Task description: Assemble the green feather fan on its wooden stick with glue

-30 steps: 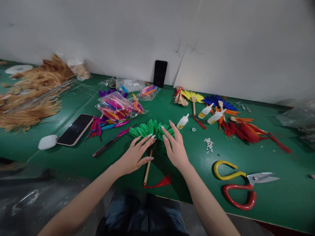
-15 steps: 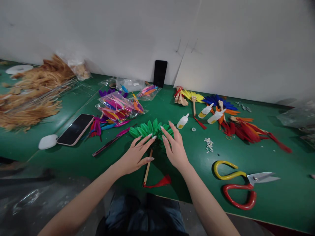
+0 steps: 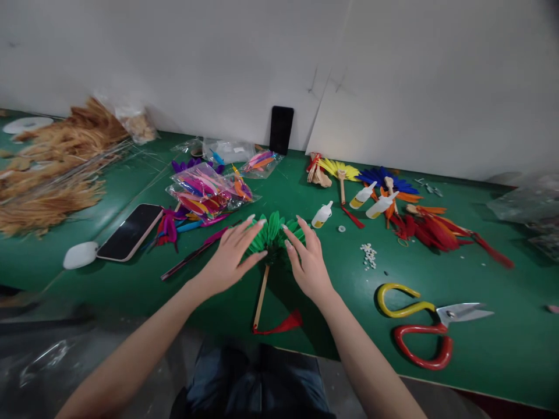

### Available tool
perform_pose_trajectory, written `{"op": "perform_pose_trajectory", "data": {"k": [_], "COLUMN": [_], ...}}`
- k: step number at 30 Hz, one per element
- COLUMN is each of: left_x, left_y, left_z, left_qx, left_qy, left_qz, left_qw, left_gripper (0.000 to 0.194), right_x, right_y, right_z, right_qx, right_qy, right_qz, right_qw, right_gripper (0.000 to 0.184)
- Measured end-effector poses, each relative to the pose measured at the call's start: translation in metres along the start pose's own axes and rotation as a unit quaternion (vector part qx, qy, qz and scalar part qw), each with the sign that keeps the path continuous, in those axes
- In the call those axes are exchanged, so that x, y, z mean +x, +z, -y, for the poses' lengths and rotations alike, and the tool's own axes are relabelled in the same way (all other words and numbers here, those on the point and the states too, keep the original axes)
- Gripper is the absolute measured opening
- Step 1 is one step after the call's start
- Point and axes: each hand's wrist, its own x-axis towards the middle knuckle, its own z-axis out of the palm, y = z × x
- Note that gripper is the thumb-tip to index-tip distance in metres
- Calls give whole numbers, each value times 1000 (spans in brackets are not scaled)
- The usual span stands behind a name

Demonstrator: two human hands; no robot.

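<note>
A green feather fan [image 3: 273, 230] lies on the table in front of me, feathers spread away from me. Its thin wooden handle [image 3: 261, 299] points toward me and ends in a red tassel [image 3: 286, 323]. Over the fan's left side is my left hand [image 3: 229, 256], fingers extended and apart. My right hand [image 3: 309, 262] is spread over the right-side feathers, fingertips at them. Neither hand grips anything; whether the fingertips press on the feathers is hard to tell. Both hands cover parts of the fan's outer feathers.
Scissors [image 3: 419, 326] with yellow and red handles lie at right, near small white beads [image 3: 368, 256]. Glue bottles [image 3: 322, 215] stand beyond my right hand, before a yellow feather fan [image 3: 340, 169]. Bagged colourful feathers [image 3: 205, 189] and a phone [image 3: 130, 231] lie at left.
My left hand has shifted left and slightly away from me, from the fan's middle to its left feathers. My right hand stays nearly in place. The fan's centre is more exposed.
</note>
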Motion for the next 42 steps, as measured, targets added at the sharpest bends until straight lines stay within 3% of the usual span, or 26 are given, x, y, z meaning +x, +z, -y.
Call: {"op": "perform_pose_trajectory", "data": {"k": [3, 7, 11, 21, 30, 35, 42], "left_x": [42, 104, 132, 135, 133, 131, 130], "left_y": [-9, -3, 11, 24, 28, 25, 17], "left_z": [16, 41, 52, 51, 48, 58, 63], "left_qx": [-56, -74, -76, -122, -118, -114, -98], "left_qy": [-13, -9, -2, -14, -12, 8, 5], "left_qz": [-49, 15, 87, 66, 61, 60, 93], "left_qw": [997, 997, 993, 990, 991, 992, 991], "left_gripper": [41, 33, 30, 24, 25, 35, 30], "right_x": [-3, -10, -14, -14, -13, -13, -9], "right_y": [-1, 0, 3, 12, 12, 13, 16], "right_z": [6, 16, 16, 13, 11, 12, 11], "right_qx": [-16, -44, -55, -68, -65, -65, -64], "right_qy": [-1, -27, -41, -40, -38, -35, -27], "right_qz": [18, 53, 83, 118, 98, 98, 88], "right_qw": [1000, 997, 994, 990, 992, 992, 994], "right_gripper": [40, 43, 46, 46, 44, 44, 45]}}
